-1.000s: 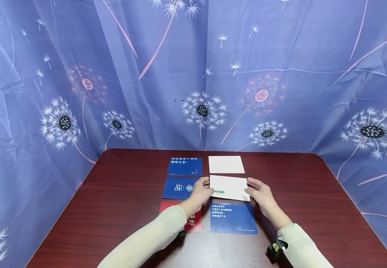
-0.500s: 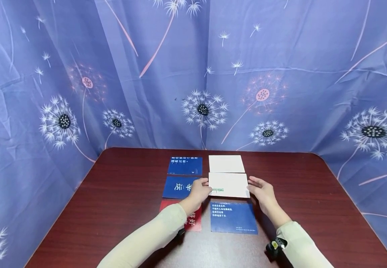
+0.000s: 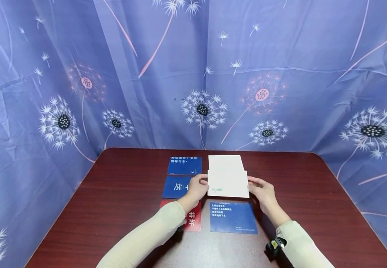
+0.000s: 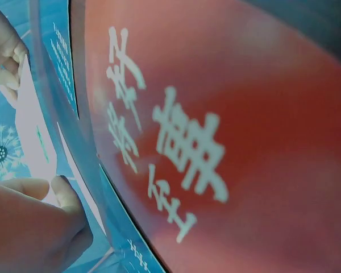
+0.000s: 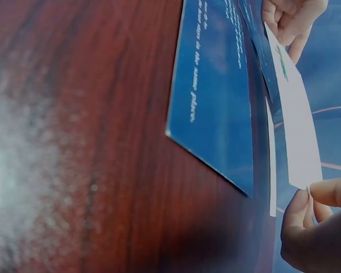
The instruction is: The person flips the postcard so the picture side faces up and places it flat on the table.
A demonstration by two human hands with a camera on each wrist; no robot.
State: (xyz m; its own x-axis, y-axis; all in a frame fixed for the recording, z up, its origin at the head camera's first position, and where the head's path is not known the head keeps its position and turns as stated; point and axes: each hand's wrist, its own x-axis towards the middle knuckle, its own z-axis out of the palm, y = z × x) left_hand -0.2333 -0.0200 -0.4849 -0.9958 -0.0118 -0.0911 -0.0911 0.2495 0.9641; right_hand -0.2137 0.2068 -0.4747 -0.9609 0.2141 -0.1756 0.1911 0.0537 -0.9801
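Observation:
A white postcard (image 3: 227, 182) with a small green print is held by both my hands, tilted up and apart from the table in the wrist views. My left hand (image 3: 196, 192) pinches its left edge between thumb and fingers. At the opposite edge, my right hand (image 3: 264, 196) pinches it likewise; in the right wrist view the thumb and fingers of the right hand (image 5: 324, 222) meet at a corner. Behind it lies another white card (image 3: 225, 162), its near edge covered by the held one. A blue card (image 3: 233, 217) with white writing lies nearer me.
To the left, a column of cards lies on the brown table (image 3: 123, 193): a blue card (image 3: 184, 166) at the back, a second blue card (image 3: 173, 187), and a red card (image 3: 194, 220) partly under my left sleeve. A patterned curtain (image 3: 159, 111) hangs behind the table.
Both hands have shifted the white postcard slightly away from me and to the left. It now overlaps the near edge of the far white card in the head view.

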